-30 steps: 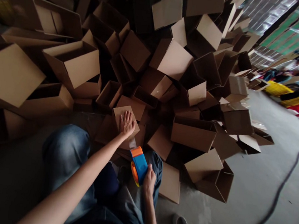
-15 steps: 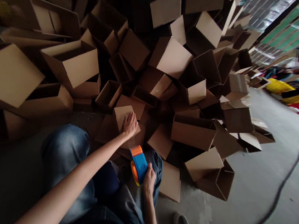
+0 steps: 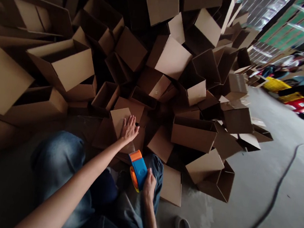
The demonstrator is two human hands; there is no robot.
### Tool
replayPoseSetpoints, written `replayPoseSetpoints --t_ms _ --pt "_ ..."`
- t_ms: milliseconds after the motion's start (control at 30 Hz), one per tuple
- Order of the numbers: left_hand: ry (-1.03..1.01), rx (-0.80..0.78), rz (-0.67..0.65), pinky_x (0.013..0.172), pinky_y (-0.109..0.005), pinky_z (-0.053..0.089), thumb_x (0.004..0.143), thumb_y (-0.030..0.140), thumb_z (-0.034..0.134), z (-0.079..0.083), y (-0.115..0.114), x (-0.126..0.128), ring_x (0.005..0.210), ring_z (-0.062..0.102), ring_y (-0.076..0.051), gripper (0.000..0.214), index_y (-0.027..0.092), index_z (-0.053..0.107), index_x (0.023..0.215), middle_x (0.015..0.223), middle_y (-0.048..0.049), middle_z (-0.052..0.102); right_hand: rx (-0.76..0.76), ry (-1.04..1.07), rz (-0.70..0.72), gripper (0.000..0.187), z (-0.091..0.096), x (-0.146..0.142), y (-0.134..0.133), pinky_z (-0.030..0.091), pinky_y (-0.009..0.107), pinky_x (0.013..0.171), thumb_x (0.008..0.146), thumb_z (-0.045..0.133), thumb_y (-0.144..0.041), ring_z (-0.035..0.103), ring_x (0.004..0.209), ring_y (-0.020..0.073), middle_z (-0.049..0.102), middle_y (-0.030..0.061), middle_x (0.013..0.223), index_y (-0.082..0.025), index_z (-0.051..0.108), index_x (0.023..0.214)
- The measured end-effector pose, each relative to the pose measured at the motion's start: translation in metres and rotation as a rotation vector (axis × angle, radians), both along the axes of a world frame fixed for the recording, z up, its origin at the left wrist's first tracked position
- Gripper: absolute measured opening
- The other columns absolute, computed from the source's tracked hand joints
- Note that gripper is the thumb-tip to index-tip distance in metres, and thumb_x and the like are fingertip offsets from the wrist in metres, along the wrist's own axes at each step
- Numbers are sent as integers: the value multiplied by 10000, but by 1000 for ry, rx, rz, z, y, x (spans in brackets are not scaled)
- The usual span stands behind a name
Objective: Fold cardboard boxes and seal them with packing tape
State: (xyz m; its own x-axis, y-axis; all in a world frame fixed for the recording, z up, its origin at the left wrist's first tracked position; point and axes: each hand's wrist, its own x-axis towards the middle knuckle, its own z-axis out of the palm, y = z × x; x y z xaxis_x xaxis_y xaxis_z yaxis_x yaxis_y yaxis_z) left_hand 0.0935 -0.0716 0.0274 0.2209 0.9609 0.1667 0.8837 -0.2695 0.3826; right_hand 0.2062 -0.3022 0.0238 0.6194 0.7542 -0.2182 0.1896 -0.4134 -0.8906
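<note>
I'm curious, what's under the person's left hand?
The left hand rests on a cardboard box. The patch under the palm is covered, and the box's inside is hidden.

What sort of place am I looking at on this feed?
Probably a packing area in a warehouse or workshop: a big heap of cardboard boxes, a tape dispenser in the right hand, and a bare concrete floor.

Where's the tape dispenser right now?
In the head view, the blue-and-orange tape dispenser is low and just right of centre, gripped in the right hand, just below the left hand, which is pressing on a cardboard box flap.
</note>
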Motion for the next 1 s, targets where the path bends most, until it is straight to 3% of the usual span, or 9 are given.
replayPoseSetpoints --t_ms 167,300,367,567,700,867,1000 --pt "-46 -150 15 1231 -538 39 993 437 246 20 12 -2 1533 82 -259 694 78 146 1578 1644 -150 157 -23 85 25 591 -1 0 -1 240 293 463 765 374 -816 247 494 122 250 -50 521 -269 301 552" --pt "-92 -22 40 1227 -537 22 1009 460 186 37 23 -11 1534 -29 -238 685 121 65 1592 1664 -108 64 -26 78 25 595 0 1 -2 238 292 468 765 367 -822 250 500 122 254 -48 523 -269 291 557" --pt "-62 -4 66 1226 -544 8 1007 470 197 36 22 -18 1535 -28 -249 693 114 81 1590 1662 -117 73 -37 87 24 595 1 1 -2 234 293 470 761 362 -826 244 503 123 250 -49 526 -272 288 559" --pt "97 -156 73 1218 -568 -18 985 510 273 17 16 -26 1535 47 -279 750 48 174 1567 1649 -146 121 -29 115 13 622 5 1 1 234 280 489 741 362 -858 231 524 118 246 -55 540 -267 276 567" --pt "101 -206 116 1220 -568 15 980 563 223 22 25 -24 1534 11 -285 800 25 146 1567 1646 -156 79 -18 114 24 634 5 1 0 234 274 499 735 359 -865 229 534 110 239 -58 553 -259 284 566" --pt "133 -173 155 1215 -557 -41 969 584 246 24 30 -34 1533 -41 -275 827 28 125 1569 1646 -158 60 -25 114 24 616 1 1 -1 221 275 495 740 357 -849 225 535 108 232 -57 558 -257 290 581" --pt "156 -283 165 1204 -585 -47 946 604 305 27 33 -41 1529 -29 -313 851 37 168 1566 1641 -180 74 -28 109 21 634 -1 1 1 212 274 492 724 347 -866 222 529 103 231 -57 550 -253 294 568"
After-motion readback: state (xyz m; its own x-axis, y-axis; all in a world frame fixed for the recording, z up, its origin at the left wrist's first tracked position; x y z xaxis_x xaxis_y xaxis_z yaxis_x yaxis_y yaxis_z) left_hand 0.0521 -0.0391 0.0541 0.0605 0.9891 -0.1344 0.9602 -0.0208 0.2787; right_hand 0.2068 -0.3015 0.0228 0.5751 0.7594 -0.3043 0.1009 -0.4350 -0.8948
